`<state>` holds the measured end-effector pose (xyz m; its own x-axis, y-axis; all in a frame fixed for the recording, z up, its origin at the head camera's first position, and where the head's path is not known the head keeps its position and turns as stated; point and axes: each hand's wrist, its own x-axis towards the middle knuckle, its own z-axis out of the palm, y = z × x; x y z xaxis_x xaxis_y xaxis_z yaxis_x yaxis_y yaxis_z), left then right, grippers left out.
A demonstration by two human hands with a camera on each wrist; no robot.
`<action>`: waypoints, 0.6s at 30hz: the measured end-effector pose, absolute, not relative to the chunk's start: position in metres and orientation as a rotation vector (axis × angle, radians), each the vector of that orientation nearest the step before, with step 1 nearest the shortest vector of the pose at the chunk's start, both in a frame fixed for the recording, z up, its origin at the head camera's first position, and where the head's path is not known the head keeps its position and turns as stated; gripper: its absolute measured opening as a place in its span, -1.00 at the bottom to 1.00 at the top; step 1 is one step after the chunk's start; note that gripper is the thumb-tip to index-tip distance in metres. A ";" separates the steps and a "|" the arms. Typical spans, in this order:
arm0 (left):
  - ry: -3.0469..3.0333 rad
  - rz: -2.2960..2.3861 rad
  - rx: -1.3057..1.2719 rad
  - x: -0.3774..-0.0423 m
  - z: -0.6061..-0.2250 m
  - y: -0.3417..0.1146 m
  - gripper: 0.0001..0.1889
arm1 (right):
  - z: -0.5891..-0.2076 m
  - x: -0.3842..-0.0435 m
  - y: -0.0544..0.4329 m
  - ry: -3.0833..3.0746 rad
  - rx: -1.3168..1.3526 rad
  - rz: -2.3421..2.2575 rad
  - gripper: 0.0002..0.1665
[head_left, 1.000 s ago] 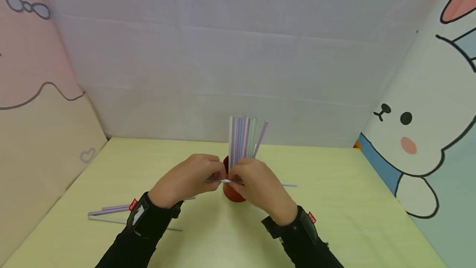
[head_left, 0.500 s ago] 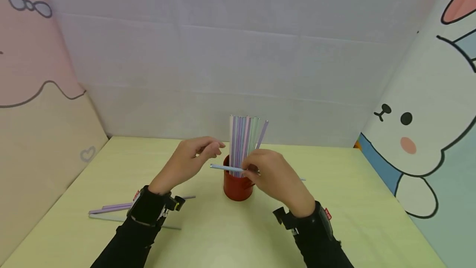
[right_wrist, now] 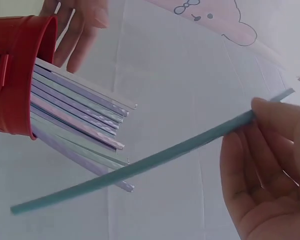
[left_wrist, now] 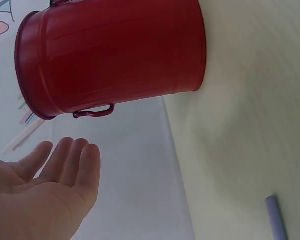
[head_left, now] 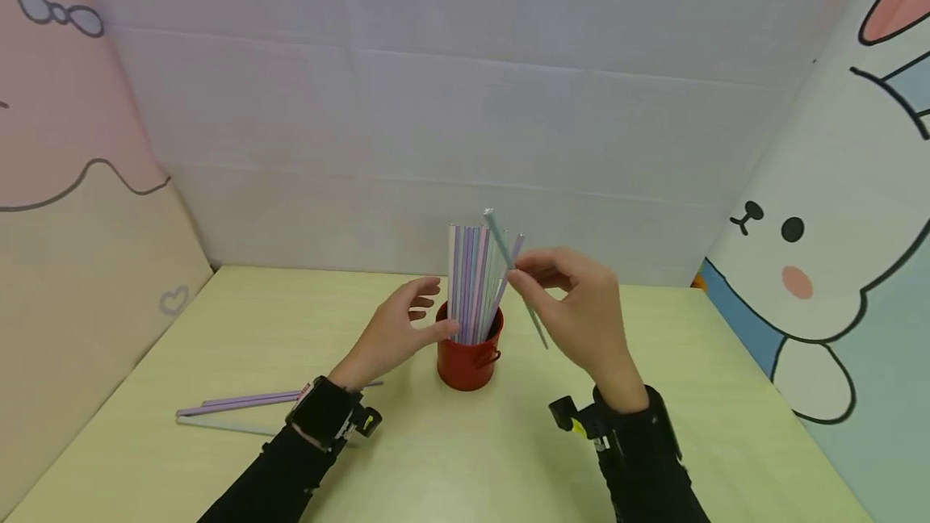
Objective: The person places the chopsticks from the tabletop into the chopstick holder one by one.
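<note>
My right hand (head_left: pixel 581 305) pinches a blue-green straw (right_wrist: pixel 165 162) between thumb and fingers, right of a red bucket (head_left: pixel 465 368). The straw is tilted, its upper end leaning left over the bunch in the head view. A bunch of pastel straws (right_wrist: pixel 82 102) in purple, pink, white and green stands in the bucket. One purple straw (head_left: pixel 517 247) leans out to the right. My left hand (head_left: pixel 395 325) is at the bucket's left side, fingers spread and holding nothing. In the left wrist view a gap shows between its fingertips (left_wrist: pixel 92 155) and the bucket's handle.
Purple straws (head_left: pixel 243 402) and a pale green straw (head_left: pixel 225 426) lie at the left of the pale yellow table (head_left: pixel 465 466), partly behind the left forearm. A white sheet (head_left: pixel 407 119) hangs behind. Cartoon-printed panels (head_left: pixel 806 297) stand at both sides.
Both hands were together on the straw in front of the bucket. The left let go, drew back, then came near the rim. The right moved right and up, turning the straw from level to steep.
</note>
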<state>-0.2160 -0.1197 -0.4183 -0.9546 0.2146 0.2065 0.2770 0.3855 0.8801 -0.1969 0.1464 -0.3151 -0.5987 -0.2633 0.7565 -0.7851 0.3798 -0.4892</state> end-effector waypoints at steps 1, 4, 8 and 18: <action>-2.581 -1.656 -0.460 -0.216 -0.420 -0.119 -0.05 | -0.315 -0.198 0.146 -2.035 0.870 1.210 -0.82; -2.608 -1.677 -0.476 -0.217 -0.426 -0.115 0.03 | -0.316 -0.200 0.145 -1.944 0.790 1.279 -0.82; -2.588 -1.710 -0.540 -0.218 -0.431 -0.109 0.04 | -0.319 -0.203 0.144 -1.833 0.707 1.393 -0.83; -2.595 -1.710 -0.550 -0.216 -0.438 -0.103 -0.03 | -0.346 -0.221 0.126 -1.856 0.652 1.687 -0.82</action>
<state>-0.2161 -0.1029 -0.4384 -0.9392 0.2943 0.1771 0.2789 0.3523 0.8934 -0.2211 0.1255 -0.3462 -0.7352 0.0068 0.6778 -0.6741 0.0978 -0.7322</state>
